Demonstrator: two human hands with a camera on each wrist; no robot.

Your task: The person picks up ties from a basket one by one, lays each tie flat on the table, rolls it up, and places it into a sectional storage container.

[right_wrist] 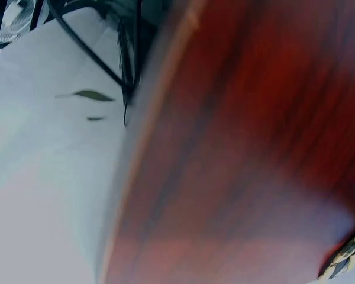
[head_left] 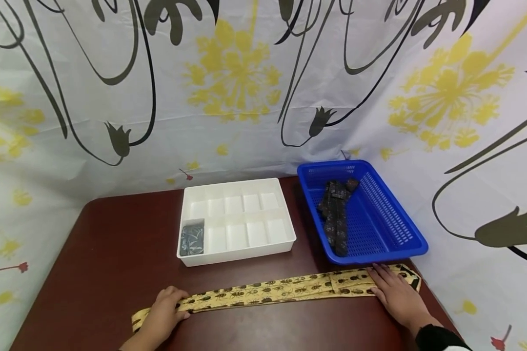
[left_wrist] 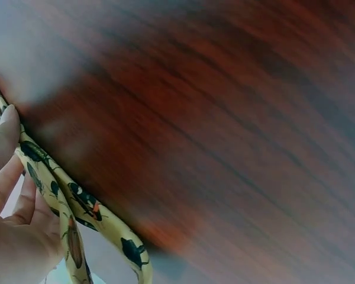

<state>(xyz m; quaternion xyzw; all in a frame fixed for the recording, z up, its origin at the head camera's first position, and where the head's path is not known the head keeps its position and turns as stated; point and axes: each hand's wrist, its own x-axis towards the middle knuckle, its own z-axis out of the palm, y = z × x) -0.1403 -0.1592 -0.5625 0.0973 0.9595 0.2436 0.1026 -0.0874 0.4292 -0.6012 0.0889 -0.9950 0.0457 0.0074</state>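
Head view: camera above the near edge of the table (head_left: 105,243), facing forward and down, taking in the whole tabletop and the curtain (head_left: 246,87) behind. Left wrist view: very close, low over the wood, blurred, with the tie (left_wrist: 77,207) at lower left. Right wrist view: equally close, showing table edge and curtain. All 3 views share the tabletop.

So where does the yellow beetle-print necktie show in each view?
Head: yellow beetle-print necktie laid flat across the table's near edge, a hand on each end.
Left wrist: lower left, beside the fingers.
Right wrist: a sliver at the bottom-right corner.
Shared landmark: dark red wooden table.
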